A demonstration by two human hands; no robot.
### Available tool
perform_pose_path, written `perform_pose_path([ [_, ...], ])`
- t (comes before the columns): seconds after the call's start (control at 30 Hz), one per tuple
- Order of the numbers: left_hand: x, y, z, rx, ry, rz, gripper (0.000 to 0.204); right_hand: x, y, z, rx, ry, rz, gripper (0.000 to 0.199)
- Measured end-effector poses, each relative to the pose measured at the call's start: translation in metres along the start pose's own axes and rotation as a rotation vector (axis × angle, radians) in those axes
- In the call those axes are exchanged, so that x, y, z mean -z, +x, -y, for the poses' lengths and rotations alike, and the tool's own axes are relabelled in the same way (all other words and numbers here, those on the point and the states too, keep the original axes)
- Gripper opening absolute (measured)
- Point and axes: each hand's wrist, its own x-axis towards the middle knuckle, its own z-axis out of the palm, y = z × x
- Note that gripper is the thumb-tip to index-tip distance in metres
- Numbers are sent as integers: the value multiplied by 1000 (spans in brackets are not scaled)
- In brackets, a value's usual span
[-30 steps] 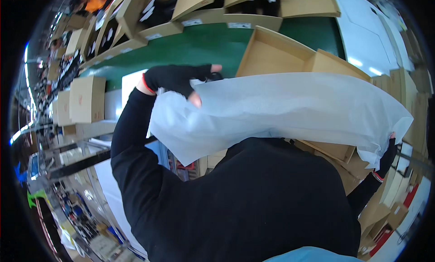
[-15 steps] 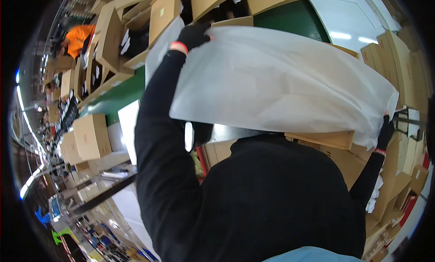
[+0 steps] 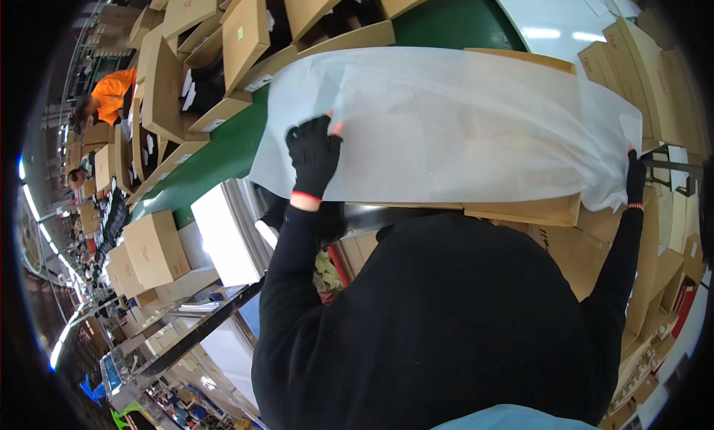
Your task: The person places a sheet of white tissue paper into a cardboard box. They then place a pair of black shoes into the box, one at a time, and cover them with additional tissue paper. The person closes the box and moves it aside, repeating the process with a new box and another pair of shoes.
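Observation:
A large, thin white sheet of tissue paper (image 3: 446, 125) lies across an open cardboard box (image 3: 524, 209), whose near and far edges show past it. My left hand (image 3: 314, 159), in a black glove with bare fingertips, is over the sheet's left part, fingers stretched out and somewhat apart. Whether its palm presses on the paper, I cannot tell. Far to the right, my right hand (image 3: 635, 183), gloved the same way, pinches the sheet's gathered right end. The paper hides the box's contents.
A green conveyor belt (image 3: 230, 133) carries several open boxes (image 3: 245, 40) with dark goods inside. White sheets (image 3: 230, 233) are stacked at the left, near closed boxes (image 3: 155, 248). Flattened cardboard (image 3: 625, 81) stands at the right. A person in orange (image 3: 113, 94) is farther off left.
My left hand has let go of the sheet's far left edge and come down and nearer over it. The sheet has settled flatter over the box. My right hand keeps its pinch.

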Motion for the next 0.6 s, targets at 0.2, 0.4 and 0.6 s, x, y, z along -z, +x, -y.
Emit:
perform_pose_path([
  [0.2,-37,-42,-29,319,-200,328,52,53,-4,47,-301,319,306,73],
  [0.4,-41,-41,-37,508,-500,330,52,115,-11,1,25,251,717,76],
  [0.6,-55,-38,-40,453,-542,340,54,152,-9,12,137,231,448,72],
])
